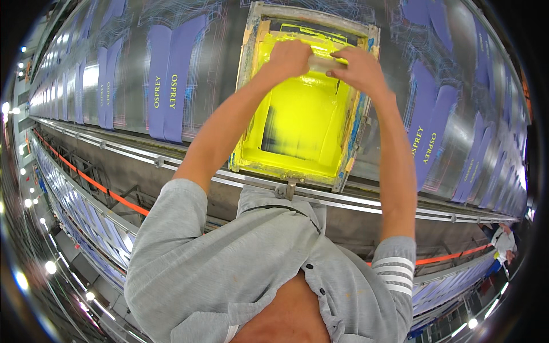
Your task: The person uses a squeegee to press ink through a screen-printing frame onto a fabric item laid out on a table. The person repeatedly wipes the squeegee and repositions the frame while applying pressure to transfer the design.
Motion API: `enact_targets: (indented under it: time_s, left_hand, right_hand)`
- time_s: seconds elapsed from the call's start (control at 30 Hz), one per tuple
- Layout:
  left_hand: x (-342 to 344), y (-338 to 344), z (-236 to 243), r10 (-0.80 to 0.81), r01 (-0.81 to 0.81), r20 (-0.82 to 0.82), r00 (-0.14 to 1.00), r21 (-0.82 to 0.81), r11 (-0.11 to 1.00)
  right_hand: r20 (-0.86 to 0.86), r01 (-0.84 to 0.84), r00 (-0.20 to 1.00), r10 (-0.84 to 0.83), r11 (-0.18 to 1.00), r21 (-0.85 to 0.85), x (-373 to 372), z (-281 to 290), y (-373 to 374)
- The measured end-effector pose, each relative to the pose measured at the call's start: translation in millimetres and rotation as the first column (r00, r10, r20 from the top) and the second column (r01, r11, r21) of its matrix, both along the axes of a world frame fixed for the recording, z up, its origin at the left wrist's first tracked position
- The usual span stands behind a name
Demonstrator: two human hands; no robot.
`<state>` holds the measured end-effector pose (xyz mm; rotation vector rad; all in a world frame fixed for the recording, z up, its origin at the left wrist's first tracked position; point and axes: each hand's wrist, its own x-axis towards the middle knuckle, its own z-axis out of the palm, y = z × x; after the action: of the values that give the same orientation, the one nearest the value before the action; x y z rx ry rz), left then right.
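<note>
A wooden-framed printing screen (246, 63) flooded with bright yellow ink lies on a long printing table. Both my hands reach to its far end and grip a pale squeegee (321, 63) that lies across the screen. My left hand (290, 58) is closed over the squeegee's left part. My right hand (359, 68) clamps its right part, fingers curled over the top. The squeegee's blade is hidden by my hands. A dark smear shows in the ink at the screen's middle.
Purple fabric pieces (168, 80) with yellow lettering lie in rows on the shiny table, left and right (426, 134) of the screen. A metal rail (171, 163) runs along the near edge, an orange bar (108, 191) below it. Another person (504, 243) stands far right.
</note>
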<state>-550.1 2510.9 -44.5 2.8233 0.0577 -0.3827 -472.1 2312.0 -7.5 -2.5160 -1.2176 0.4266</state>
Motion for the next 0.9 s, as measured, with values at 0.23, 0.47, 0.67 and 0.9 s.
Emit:
enact_targets:
  time_s: [0.23, 0.47, 0.67, 0.9]
  left_hand:
    - [-40, -14, -11, -0.023, 0.022, -0.009, 1.000, -0.009, 1.000]
    - [-233, -63, -17, 0.021, -0.019, 0.007, 1.000, -0.196, 0.980]
    - [-145, -32, -2, -0.041, 0.038, -0.153, 0.987, -0.022, 0.999]
    - [-3, 8, -2, -0.031, 0.034, -0.061, 0.998, 0.044, 0.998]
  right_hand:
    - [-0.025, 0.051, 0.998, -0.057, 0.980, -0.195, -44, -51, 7]
    - [-0.070, 0.013, 0.997, -0.020, 0.995, -0.095, -234, -45, -45]
    - [-0.140, 0.056, 0.986, -0.090, 0.971, -0.231, -155, -32, -14]
    - [-0.096, 0.075, 0.990, -0.104, 0.961, -0.266, -11, -35, 31]
